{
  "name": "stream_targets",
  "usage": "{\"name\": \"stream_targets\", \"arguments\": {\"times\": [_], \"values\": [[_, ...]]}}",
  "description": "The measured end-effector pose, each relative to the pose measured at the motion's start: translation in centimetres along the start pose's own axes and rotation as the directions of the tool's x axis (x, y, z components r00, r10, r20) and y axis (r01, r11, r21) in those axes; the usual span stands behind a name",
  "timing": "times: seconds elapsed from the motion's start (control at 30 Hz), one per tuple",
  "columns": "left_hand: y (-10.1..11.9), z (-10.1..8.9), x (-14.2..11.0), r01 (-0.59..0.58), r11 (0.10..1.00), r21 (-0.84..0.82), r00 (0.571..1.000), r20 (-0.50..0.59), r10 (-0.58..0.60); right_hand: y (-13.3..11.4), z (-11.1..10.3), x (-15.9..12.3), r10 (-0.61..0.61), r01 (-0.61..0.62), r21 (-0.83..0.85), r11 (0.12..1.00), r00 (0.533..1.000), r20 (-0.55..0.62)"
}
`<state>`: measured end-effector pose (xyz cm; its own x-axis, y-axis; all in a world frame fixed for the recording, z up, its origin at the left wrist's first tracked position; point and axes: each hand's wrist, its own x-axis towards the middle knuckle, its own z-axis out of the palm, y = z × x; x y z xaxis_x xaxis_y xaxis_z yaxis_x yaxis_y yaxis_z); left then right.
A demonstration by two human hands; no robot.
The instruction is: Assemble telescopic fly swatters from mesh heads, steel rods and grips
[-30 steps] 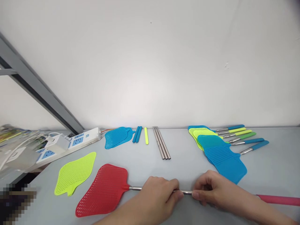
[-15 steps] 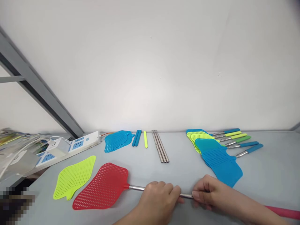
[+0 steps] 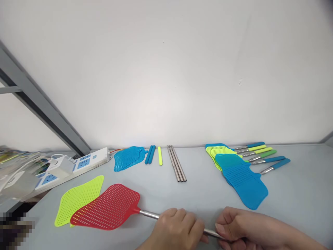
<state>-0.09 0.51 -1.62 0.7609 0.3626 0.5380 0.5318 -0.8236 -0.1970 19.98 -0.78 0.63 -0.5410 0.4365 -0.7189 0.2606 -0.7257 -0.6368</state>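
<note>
A fly swatter with a red mesh head (image 3: 109, 208) lies across the front of the table, its head pointing left. My left hand (image 3: 179, 227) is closed around the middle of its metal rod (image 3: 149, 214). Farther right along the same rod, my right hand (image 3: 236, 227) pinches it between thumb and fingers. A short stretch of rod shows between the two hands, and the handle end is hidden. Beneath the red head, partly covered by it, is a yellow-green mesh head (image 3: 78, 199).
Along the back lie blue mesh heads (image 3: 128, 158), blue handles (image 3: 150, 154), a yellow handle (image 3: 160, 156) and several metal rods (image 3: 177, 165). Assembled swatters (image 3: 244, 180) overlap at the right. A white power strip (image 3: 88, 161) with plugs sits at the left, beside a grey metal frame (image 3: 44, 93).
The swatter has shifted left and tilted, so its red head now overlaps the yellow-green one. Both hands have moved slightly lower and right. The pink handle at the right edge no longer shows.
</note>
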Motion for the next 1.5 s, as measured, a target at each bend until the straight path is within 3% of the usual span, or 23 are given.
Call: {"name": "stream_targets", "arguments": {"times": [0.13,0.33,0.5,0.67,0.83,0.93,1.1,1.2,1.37,1.5], "values": [[-0.1,-0.1,0.2,0.000,1.000,-0.005,1.000,-0.020,0.000,-0.4,0.0,-0.3,-0.013,0.013,0.013,1.000,0.999,0.048],[-0.5,-0.2,0.2,0.022,1.000,-0.013,1.000,0.022,-0.022,-1.1,-0.2,-0.6,-0.122,0.122,-0.072,0.990,0.993,0.005],[-1.2,-1.0,0.8,0.035,0.999,-0.031,0.985,0.172,-0.029,-1.6,-0.4,-0.9,-0.254,0.240,-0.191,0.952,0.966,-0.052],[-2.6,-2.2,2.0,0.074,0.994,-0.086,0.920,0.390,-0.035,-2.2,-0.8,-1.5,-0.286,0.250,-0.268,0.930,0.953,-0.104],[-4.8,-3.2,2.4,0.267,0.957,-0.110,0.821,0.545,-0.167,-2.7,-2.2,-2.4,-0.296,0.207,-0.396,0.895,0.939,-0.176],[-5.3,-3.6,2.2,0.344,0.924,-0.167,0.764,0.623,-0.171,-2.7,-3.0,-2.4,-0.298,0.196,-0.451,0.871,0.940,-0.167],[-4.8,-4.6,1.6,0.564,0.775,-0.284,0.649,0.733,-0.204,-2.4,-3.3,-2.1,-0.325,0.184,-0.593,0.784,0.936,-0.138],[-4.5,-5.0,1.8,0.661,0.659,-0.360,0.584,0.798,-0.151,-2.5,-3.2,-2.0,-0.348,0.215,-0.632,0.745,0.933,-0.094],[-4.5,-4.9,2.7,0.728,0.553,-0.405,0.553,0.824,-0.124,-2.7,-3.3,-2.1,-0.366,0.226,-0.659,0.718,0.927,-0.081],[-4.0,-4.0,2.3,0.683,0.631,-0.368,0.603,0.772,-0.203,-2.5,-3.4,-2.1,-0.390,0.210,-0.664,0.718,0.911,-0.133]]}}
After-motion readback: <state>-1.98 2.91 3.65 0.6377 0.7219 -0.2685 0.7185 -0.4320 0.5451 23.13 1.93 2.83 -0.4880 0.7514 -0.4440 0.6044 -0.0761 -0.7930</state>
